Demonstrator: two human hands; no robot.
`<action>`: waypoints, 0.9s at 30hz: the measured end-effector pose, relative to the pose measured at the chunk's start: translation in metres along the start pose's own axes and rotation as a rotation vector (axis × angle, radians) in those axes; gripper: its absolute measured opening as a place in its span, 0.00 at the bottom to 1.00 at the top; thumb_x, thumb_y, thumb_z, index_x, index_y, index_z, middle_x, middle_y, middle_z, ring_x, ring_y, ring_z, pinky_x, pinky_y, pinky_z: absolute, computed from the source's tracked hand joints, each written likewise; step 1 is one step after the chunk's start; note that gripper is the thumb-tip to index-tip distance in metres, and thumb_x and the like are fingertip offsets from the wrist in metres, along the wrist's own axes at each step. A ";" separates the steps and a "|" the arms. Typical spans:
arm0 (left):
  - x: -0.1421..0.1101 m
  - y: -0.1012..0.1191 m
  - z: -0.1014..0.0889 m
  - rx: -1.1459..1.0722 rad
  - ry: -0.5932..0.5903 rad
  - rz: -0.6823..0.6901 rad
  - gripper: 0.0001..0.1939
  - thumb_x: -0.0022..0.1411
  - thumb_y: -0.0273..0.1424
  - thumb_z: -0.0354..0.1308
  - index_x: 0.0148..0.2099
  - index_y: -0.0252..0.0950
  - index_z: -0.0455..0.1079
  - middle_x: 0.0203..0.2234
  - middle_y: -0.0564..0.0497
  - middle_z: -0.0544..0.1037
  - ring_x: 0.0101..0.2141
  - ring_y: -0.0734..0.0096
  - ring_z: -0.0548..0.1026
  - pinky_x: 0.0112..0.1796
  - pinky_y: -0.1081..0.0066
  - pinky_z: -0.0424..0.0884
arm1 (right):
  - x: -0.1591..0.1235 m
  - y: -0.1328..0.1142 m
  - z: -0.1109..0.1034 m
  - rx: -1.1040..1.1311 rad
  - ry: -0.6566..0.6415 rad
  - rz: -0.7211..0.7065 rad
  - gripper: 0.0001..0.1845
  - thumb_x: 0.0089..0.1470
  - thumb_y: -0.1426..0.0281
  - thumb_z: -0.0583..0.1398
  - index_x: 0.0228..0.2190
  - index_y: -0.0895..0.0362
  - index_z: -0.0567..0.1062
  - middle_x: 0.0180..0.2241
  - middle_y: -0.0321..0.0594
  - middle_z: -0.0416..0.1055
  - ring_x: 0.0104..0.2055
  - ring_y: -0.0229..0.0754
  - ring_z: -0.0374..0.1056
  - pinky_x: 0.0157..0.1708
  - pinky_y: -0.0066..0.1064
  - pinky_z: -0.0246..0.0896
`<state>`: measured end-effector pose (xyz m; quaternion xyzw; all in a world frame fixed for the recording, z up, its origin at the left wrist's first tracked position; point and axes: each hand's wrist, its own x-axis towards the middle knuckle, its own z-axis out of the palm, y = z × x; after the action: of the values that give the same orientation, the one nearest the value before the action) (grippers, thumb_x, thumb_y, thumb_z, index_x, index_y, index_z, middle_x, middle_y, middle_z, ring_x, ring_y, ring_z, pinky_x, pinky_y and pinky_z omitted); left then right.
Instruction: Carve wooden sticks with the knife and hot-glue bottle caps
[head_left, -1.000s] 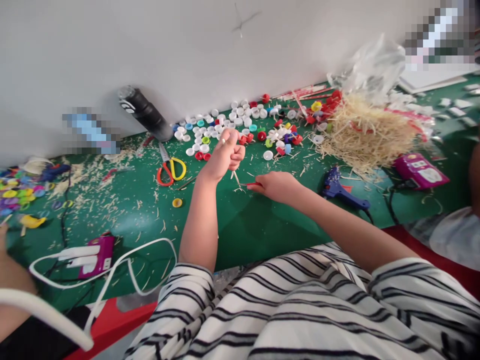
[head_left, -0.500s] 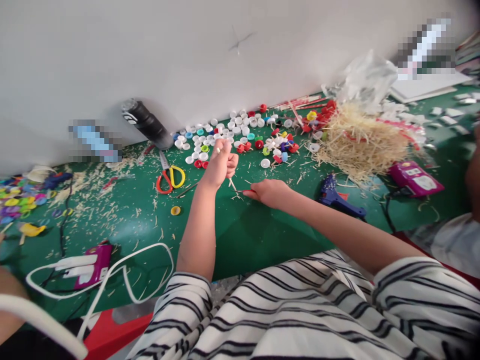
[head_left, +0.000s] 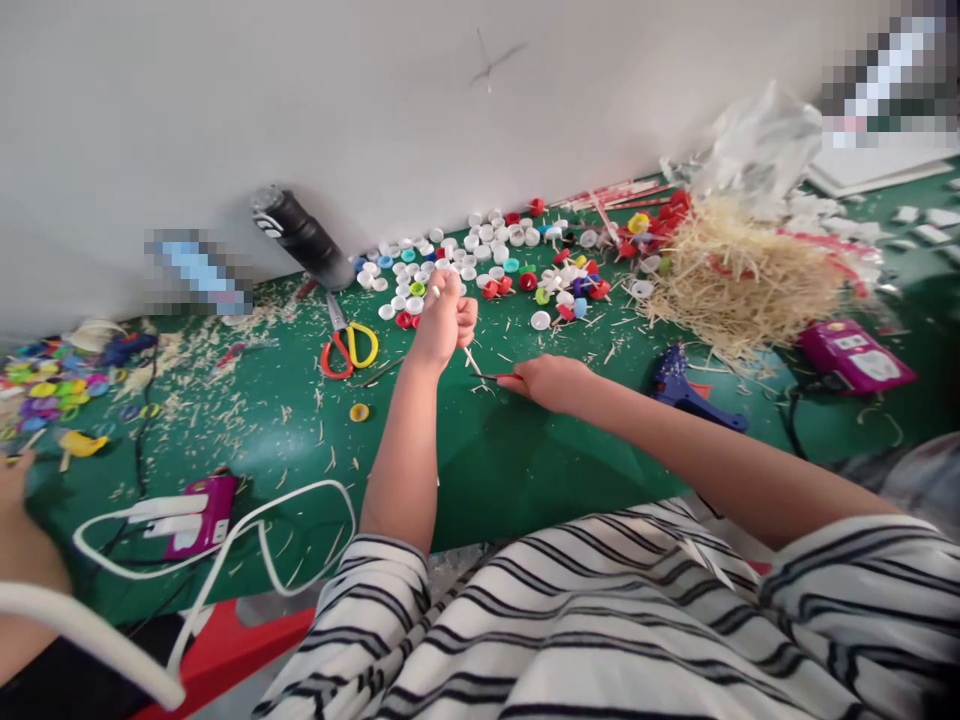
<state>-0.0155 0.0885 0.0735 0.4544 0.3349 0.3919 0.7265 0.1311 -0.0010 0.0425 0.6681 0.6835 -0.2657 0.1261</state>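
Observation:
My left hand point(head_left: 446, 320) is closed in a fist around a thin pale stick point(head_left: 471, 360). One end of the stick pokes out above the fingers and the other slants down toward the table. Close by on the right, my right hand point(head_left: 551, 382) grips a red-handled tool point(head_left: 511, 381) with a thin dark blade at the stick's lower end. Whether blade and stick touch, I cannot tell. Beyond my left hand lie many bottle caps point(head_left: 487, 238), mostly white. Yellow-and-orange scissors point(head_left: 349, 345) rest to its left, near a single yellow cap point(head_left: 359, 412).
A blue glue gun point(head_left: 686, 385) and a heap of straw-like shavings point(head_left: 739, 290) lie to the right. At left are a purple power strip point(head_left: 214, 515) with white cables, a black bottle point(head_left: 304, 235) and another person's arm point(head_left: 26, 540). Shavings litter the green table point(head_left: 277, 440).
The camera view has shifted slightly, so most things appear a little farther right. Both hands keep nearly the same pose around the stick and the tool. Another person's hand has come into view at left.

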 end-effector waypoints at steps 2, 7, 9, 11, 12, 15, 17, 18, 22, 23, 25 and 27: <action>-0.001 0.000 0.001 -0.008 0.000 -0.005 0.12 0.71 0.44 0.53 0.47 0.44 0.57 0.16 0.66 0.52 0.13 0.85 0.43 0.17 0.81 0.37 | 0.001 0.000 0.001 0.001 -0.021 0.015 0.38 0.66 0.44 0.39 0.47 0.55 0.77 0.46 0.54 0.77 0.50 0.58 0.74 0.46 0.48 0.68; 0.001 0.002 -0.006 -0.042 0.027 -0.010 0.14 0.70 0.45 0.54 0.49 0.44 0.57 0.16 0.66 0.51 0.13 0.85 0.41 0.17 0.80 0.37 | -0.004 0.009 0.008 -0.040 -0.023 0.049 0.38 0.66 0.44 0.40 0.47 0.56 0.77 0.46 0.54 0.77 0.50 0.59 0.74 0.43 0.47 0.69; 0.002 0.002 -0.010 -0.028 0.025 0.003 0.13 0.70 0.45 0.53 0.47 0.44 0.57 0.15 0.66 0.51 0.13 0.85 0.41 0.17 0.80 0.37 | -0.007 0.015 0.012 -0.057 -0.004 0.040 0.37 0.66 0.44 0.40 0.46 0.55 0.77 0.44 0.53 0.78 0.47 0.59 0.75 0.41 0.46 0.69; 0.002 0.002 -0.011 0.008 0.002 0.022 0.13 0.71 0.46 0.51 0.44 0.44 0.57 0.15 0.66 0.51 0.13 0.85 0.42 0.17 0.79 0.37 | -0.009 0.019 0.016 -0.071 0.023 0.034 0.37 0.66 0.44 0.40 0.46 0.55 0.77 0.42 0.53 0.78 0.46 0.58 0.75 0.40 0.45 0.69; 0.002 0.002 -0.010 0.027 -0.008 0.032 0.13 0.71 0.46 0.51 0.43 0.43 0.56 0.15 0.65 0.51 0.12 0.84 0.42 0.17 0.79 0.38 | -0.010 0.020 0.018 -0.076 0.035 0.035 0.37 0.66 0.44 0.40 0.46 0.55 0.77 0.42 0.53 0.78 0.46 0.58 0.75 0.40 0.44 0.69; 0.001 0.001 -0.005 0.072 -0.031 0.060 0.16 0.70 0.48 0.51 0.40 0.43 0.56 0.15 0.65 0.52 0.13 0.84 0.42 0.16 0.78 0.39 | -0.013 0.021 0.022 -0.086 0.060 0.044 0.38 0.66 0.44 0.40 0.46 0.55 0.77 0.42 0.54 0.78 0.46 0.57 0.75 0.39 0.42 0.68; 0.001 0.000 -0.002 0.104 -0.038 0.084 0.18 0.70 0.49 0.50 0.37 0.42 0.56 0.15 0.65 0.52 0.13 0.84 0.42 0.16 0.78 0.39 | -0.014 0.023 0.024 -0.095 0.077 0.034 0.38 0.66 0.43 0.39 0.46 0.55 0.77 0.41 0.54 0.79 0.45 0.57 0.75 0.39 0.41 0.67; 0.002 -0.001 -0.001 0.123 -0.038 0.100 0.19 0.70 0.50 0.50 0.36 0.41 0.55 0.14 0.64 0.52 0.13 0.84 0.42 0.16 0.77 0.40 | -0.014 0.023 0.024 -0.100 0.086 0.021 0.38 0.65 0.43 0.39 0.46 0.55 0.77 0.41 0.53 0.79 0.44 0.57 0.76 0.38 0.41 0.67; 0.004 -0.004 -0.002 0.189 -0.005 0.177 0.24 0.68 0.55 0.48 0.33 0.40 0.56 0.15 0.63 0.52 0.14 0.83 0.44 0.16 0.76 0.41 | -0.016 0.023 0.023 -0.115 0.104 -0.058 0.36 0.66 0.44 0.40 0.44 0.55 0.76 0.40 0.51 0.79 0.42 0.55 0.76 0.36 0.38 0.66; 0.005 -0.005 -0.002 0.199 0.007 0.188 0.25 0.68 0.55 0.48 0.32 0.40 0.56 0.15 0.62 0.52 0.14 0.83 0.45 0.16 0.76 0.42 | -0.015 0.021 0.021 -0.120 0.111 -0.075 0.35 0.66 0.44 0.41 0.44 0.55 0.76 0.39 0.50 0.79 0.42 0.55 0.76 0.36 0.38 0.65; 0.005 -0.006 -0.002 0.211 0.034 0.197 0.25 0.68 0.56 0.48 0.31 0.39 0.57 0.16 0.61 0.53 0.14 0.83 0.47 0.16 0.75 0.44 | -0.013 0.015 0.015 -0.131 0.129 -0.092 0.34 0.67 0.45 0.41 0.44 0.55 0.75 0.39 0.50 0.79 0.42 0.54 0.76 0.36 0.37 0.65; 0.004 -0.007 -0.002 0.222 0.054 0.201 0.26 0.67 0.56 0.48 0.30 0.39 0.58 0.16 0.61 0.54 0.14 0.83 0.48 0.17 0.75 0.46 | -0.008 0.008 0.008 -0.143 0.143 -0.084 0.34 0.67 0.45 0.41 0.44 0.55 0.75 0.40 0.51 0.79 0.43 0.54 0.75 0.37 0.37 0.65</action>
<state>-0.0128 0.0910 0.0655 0.5527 0.3483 0.4352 0.6195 0.1384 -0.0128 0.0382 0.6454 0.7354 -0.1732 0.1130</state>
